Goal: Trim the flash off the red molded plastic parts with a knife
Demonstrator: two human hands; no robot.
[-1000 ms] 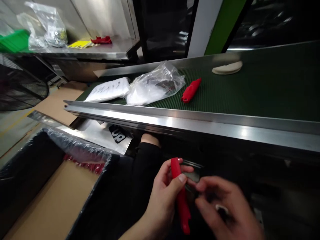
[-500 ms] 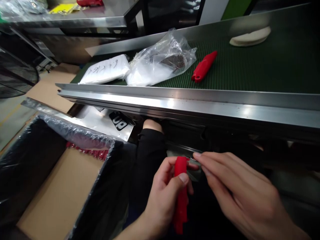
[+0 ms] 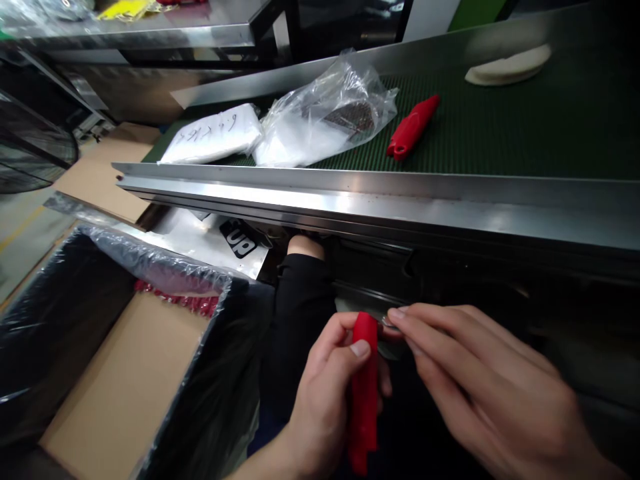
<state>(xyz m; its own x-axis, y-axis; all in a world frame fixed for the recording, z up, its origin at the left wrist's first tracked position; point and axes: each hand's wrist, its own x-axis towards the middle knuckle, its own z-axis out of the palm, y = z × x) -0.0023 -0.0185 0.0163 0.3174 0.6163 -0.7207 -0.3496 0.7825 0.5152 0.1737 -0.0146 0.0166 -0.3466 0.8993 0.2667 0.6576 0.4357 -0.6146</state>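
My left hand (image 3: 320, 393) is closed around a long, narrow red plastic piece (image 3: 366, 387), thumb on its face and fingers behind it. The piece stands nearly upright, its lower end notched. To the right, my right hand (image 3: 480, 380) has thumb and fingertips pressed together on a small shiny metal piece (image 3: 385, 323), beside the red piece's upper edge. Fingertips cover most of the metal, so its kind and whether it touches the red piece cannot be made out. On the green conveyor belt (image 3: 480, 127) lies a red plastic handle (image 3: 414, 127) with a hole at one end.
A clear plastic bag (image 3: 310, 127) and a white packet with handwriting (image 3: 215, 135) lie on the belt, with a pale curved object (image 3: 510, 67) farther right. The belt's metal rail (image 3: 350, 200) runs before my hands. A lined box (image 3: 200, 373) containing cardboard stands left.
The red piece has turned slightly in my left hand, and the two hands are a little closer together. Both grips continue. The view has shifted slightly.
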